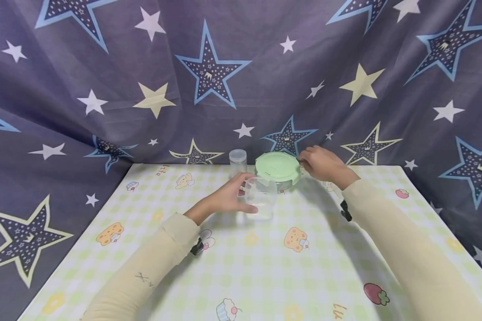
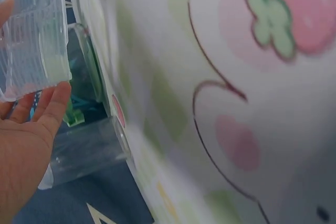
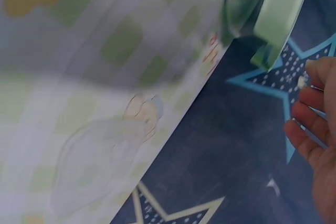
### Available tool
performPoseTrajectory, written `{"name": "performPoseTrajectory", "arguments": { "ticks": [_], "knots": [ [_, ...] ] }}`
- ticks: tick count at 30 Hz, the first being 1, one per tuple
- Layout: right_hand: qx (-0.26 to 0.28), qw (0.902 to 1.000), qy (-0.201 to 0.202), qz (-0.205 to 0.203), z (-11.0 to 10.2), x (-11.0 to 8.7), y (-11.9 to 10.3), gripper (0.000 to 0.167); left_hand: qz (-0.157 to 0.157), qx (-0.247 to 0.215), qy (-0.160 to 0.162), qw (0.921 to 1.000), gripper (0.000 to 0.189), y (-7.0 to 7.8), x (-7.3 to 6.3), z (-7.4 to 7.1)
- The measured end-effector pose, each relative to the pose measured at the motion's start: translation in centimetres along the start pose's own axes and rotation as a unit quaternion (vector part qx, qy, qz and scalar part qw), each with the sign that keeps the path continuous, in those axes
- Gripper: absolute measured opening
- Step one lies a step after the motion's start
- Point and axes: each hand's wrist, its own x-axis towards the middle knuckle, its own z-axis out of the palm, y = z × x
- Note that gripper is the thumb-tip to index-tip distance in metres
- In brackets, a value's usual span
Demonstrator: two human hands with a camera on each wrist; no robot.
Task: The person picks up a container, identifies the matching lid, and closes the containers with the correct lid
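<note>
My left hand holds a clear ribbed plastic container by its side, thumb toward me and fingers behind. In the left wrist view the container appears held a little above the tabletop. Behind it stands a round clear food container with a light green snap lid. My right hand is just right of that lid; the right wrist view shows its fingers loosely bent, apart from the lid's green clip, with nothing in them.
A clear cylindrical jar with a translucent lid stands at the table's back edge, behind my left hand. A checked, cartoon-printed cloth covers the table. A dark star-patterned curtain hangs directly behind it.
</note>
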Motion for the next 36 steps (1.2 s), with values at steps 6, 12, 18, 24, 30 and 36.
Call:
{"name": "performPoseTrajectory", "arguments": {
  "ticks": [6,12,18,24,30,36],
  "knots": [
    [-0.012,0.9999,0.0,0.011,0.2,-1.6,1.9,0.014,-0.002,0.001,0.0,1.0,0.1,0.2,0.5,0.7],
    [-0.005,0.9982,-0.039,0.044,0.0,-3.3,2.9,0.017,-0.003,0.01,-0.003,0.9999,0.1,0.5,0.9,1.1],
    [0.018,0.9966,-0.044,0.067,0.3,-5.2,4.4,0.018,-0.009,-0.001,-0.004,1.0,0.1,0.6,1.1,1.3],
    [0.017,0.9957,-0.041,0.082,0.8,-7.0,5.9,0.02,-0.013,-0.006,-0.006,0.9999,0.099,0.4,1.6,1.7],
    [0.008,0.992,-0.06,0.11,1.0,-8.3,6.8,0.024,-0.008,-0.003,-0.016,0.9998,0.098,0.6,2.2,2.3],
    [0.025,0.9872,-0.075,0.139,1.4,-9.3,7.9,0.031,-0.011,0.002,-0.02,0.9997,0.098,0.6,2.5,2.7]
  ]
}}
